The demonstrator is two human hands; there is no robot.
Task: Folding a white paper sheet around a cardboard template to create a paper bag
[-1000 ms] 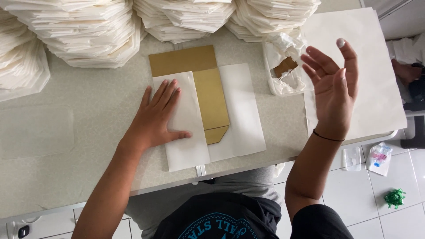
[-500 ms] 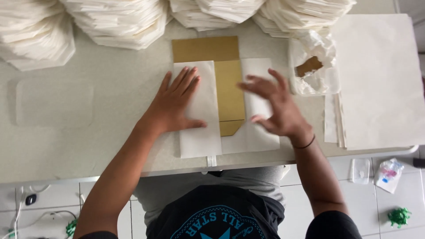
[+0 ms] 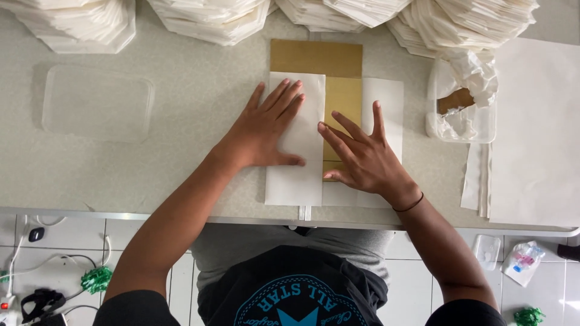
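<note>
A white paper sheet [image 3: 296, 181] lies on the table over a brown cardboard template [image 3: 314, 57]. Its left flap is folded inward over the cardboard, and my left hand [image 3: 266, 127] presses flat on that flap with fingers spread. My right hand [image 3: 362, 154] lies flat on the right part of the sheet [image 3: 389, 96], fingers apart, fingertips touching the strip of cardboard that shows between the two flaps. Neither hand holds anything.
Stacks of folded white paper [image 3: 211, 18] line the table's far edge. A clear plastic lid [image 3: 96, 102] lies at left. A clear tub [image 3: 462, 111] with crumpled plastic stands at right, beside large white sheets [image 3: 534, 133]. The table's near edge [image 3: 181, 216] runs below my hands.
My right hand came down from the air at the right and settled flat on the right part of the sheet. My left hand stayed pressed on the folded flap.
</note>
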